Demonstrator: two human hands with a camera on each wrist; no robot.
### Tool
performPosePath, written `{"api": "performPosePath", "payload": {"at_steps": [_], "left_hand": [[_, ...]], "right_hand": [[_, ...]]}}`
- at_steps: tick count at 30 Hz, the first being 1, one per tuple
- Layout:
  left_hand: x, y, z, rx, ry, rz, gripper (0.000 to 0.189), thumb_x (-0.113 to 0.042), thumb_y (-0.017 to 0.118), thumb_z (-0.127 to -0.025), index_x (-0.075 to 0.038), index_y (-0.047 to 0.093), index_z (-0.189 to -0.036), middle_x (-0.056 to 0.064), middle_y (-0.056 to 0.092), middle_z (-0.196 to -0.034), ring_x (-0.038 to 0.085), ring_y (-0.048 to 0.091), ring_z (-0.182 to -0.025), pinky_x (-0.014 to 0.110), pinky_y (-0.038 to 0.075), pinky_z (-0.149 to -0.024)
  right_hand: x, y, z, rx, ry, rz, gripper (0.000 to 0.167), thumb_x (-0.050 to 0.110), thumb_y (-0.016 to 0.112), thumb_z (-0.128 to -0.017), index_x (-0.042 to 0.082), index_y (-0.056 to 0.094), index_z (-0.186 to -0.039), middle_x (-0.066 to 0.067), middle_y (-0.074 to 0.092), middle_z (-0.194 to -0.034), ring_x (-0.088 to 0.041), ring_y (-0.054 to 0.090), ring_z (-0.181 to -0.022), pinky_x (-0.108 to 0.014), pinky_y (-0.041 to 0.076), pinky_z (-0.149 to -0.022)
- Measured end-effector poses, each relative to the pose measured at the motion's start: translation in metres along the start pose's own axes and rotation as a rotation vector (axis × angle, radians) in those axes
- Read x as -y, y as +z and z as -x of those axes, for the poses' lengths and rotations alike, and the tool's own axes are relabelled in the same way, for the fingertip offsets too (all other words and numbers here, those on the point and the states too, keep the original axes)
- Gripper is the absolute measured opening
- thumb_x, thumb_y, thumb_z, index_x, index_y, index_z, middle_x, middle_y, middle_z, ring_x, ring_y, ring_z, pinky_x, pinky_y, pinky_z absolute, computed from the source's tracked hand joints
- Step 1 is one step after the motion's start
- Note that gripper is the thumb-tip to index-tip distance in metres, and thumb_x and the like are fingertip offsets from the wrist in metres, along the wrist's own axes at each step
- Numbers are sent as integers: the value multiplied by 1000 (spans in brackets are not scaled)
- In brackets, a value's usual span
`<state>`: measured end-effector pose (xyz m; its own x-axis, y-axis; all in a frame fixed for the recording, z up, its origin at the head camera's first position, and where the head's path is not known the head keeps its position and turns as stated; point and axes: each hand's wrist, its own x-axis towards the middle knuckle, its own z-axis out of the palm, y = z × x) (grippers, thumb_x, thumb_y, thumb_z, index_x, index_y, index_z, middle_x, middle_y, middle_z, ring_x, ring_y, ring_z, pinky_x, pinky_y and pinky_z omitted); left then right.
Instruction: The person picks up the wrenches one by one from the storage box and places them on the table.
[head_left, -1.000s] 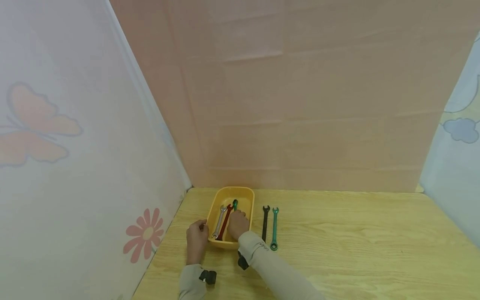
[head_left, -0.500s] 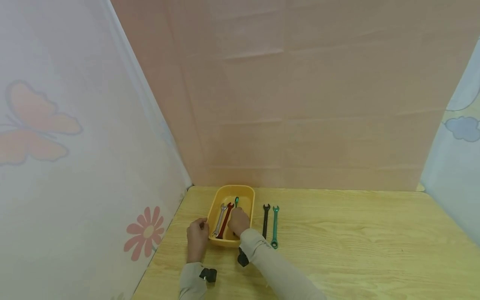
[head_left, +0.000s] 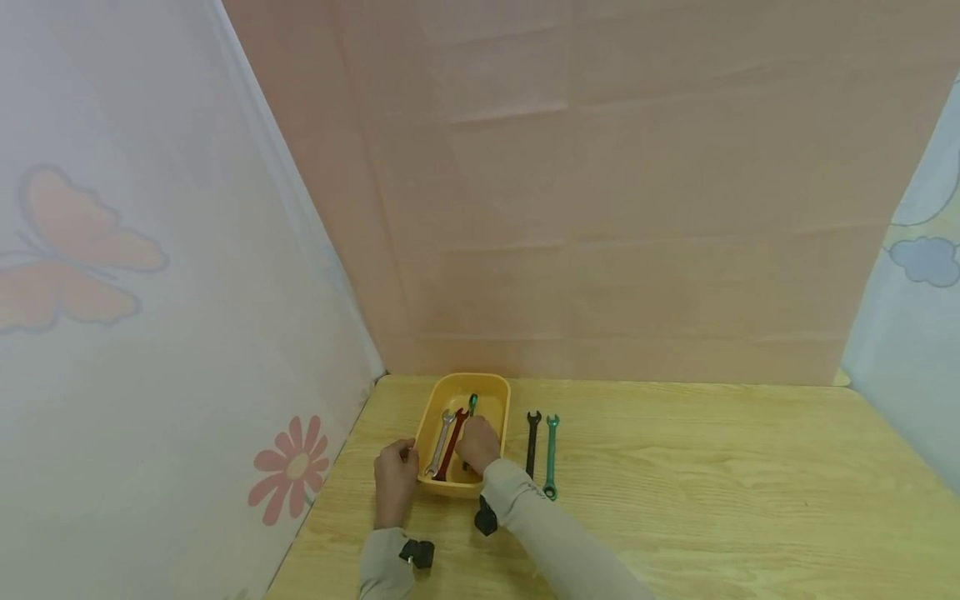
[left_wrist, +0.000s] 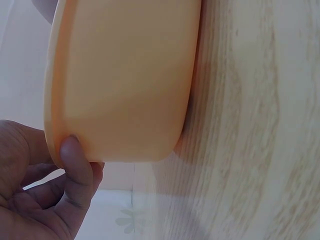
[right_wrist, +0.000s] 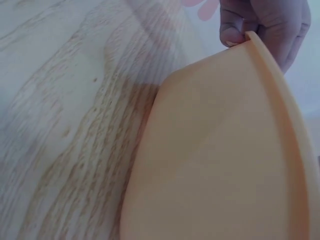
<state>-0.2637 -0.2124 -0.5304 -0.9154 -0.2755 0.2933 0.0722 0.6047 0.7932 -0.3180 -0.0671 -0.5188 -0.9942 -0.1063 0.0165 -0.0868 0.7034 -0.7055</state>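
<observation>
A yellow plastic basin (head_left: 431, 408) stands on the table. My left hand (head_left: 395, 485) pinches its near left rim; the left wrist view shows the thumb (left_wrist: 76, 162) against the outer wall. Inside, a silver wrench (head_left: 441, 442) lies at the left, with a red wrench (head_left: 451, 446) beside it. My right hand (head_left: 478, 443) reaches into the basin and holds a dark wrench with a green end (head_left: 473, 402), its middle hidden under the fingers. The right wrist view shows the basin wall (right_wrist: 210, 145) and my left hand at the rim, but not my right fingers.
Right of the basin, a black wrench (head_left: 532, 442) and a green wrench (head_left: 551, 454) lie side by side on the wooden table (head_left: 712, 483). A patterned white sheet (head_left: 187, 350) hangs at the left, a pinkish-brown one (head_left: 637, 250) behind.
The green-ended wrench has shifted slightly away from me and to the right in the basin, with my right hand on it. My left hand keeps its place on the rim.
</observation>
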Motion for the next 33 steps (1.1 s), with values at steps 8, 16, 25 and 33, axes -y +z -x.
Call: {"api": "performPosePath", "payload": {"at_steps": [8, 16, 25, 33], "left_hand": [[-4, -3, -1, 6, -18, -4, 20, 7, 60, -92, 15, 69, -108, 22, 70, -91, 24, 65, -75, 30, 53, -56], [-5, -4, 0, 5, -25, -13, 19, 8, 60, -92, 15, 68, -108, 22, 70, -92, 27, 67, -79, 33, 55, -59], [-5, -4, 1, -6, -30, -18, 19, 7, 61, -92, 14, 69, -108, 23, 71, -94, 28, 68, -81, 34, 56, -62], [-3, -3, 0, 5, -29, -19, 20, 7, 60, -92, 14, 69, -108, 23, 71, -93, 26, 68, -78, 33, 55, -58]], "right_hand": [[3, -4, -3, 5, 3, -53, 34, -11, 60, -85, 6, 48, -58, -8, 49, -58, -10, 39, -35, -22, 27, -34], [2, -6, -2, 16, -17, -144, 26, -12, 57, -85, 2, 53, -63, -7, 50, -45, -13, 51, -34, -21, 34, -32], [0, -14, 2, 21, -56, -256, 19, -10, 57, -86, 3, 47, -78, -8, 50, -54, -16, 55, -38, -26, 45, -36], [2, -21, 8, 49, -62, -307, 32, -9, 58, -88, 11, 38, -73, -4, 45, -53, -18, 59, -42, -34, 55, -45]]}}
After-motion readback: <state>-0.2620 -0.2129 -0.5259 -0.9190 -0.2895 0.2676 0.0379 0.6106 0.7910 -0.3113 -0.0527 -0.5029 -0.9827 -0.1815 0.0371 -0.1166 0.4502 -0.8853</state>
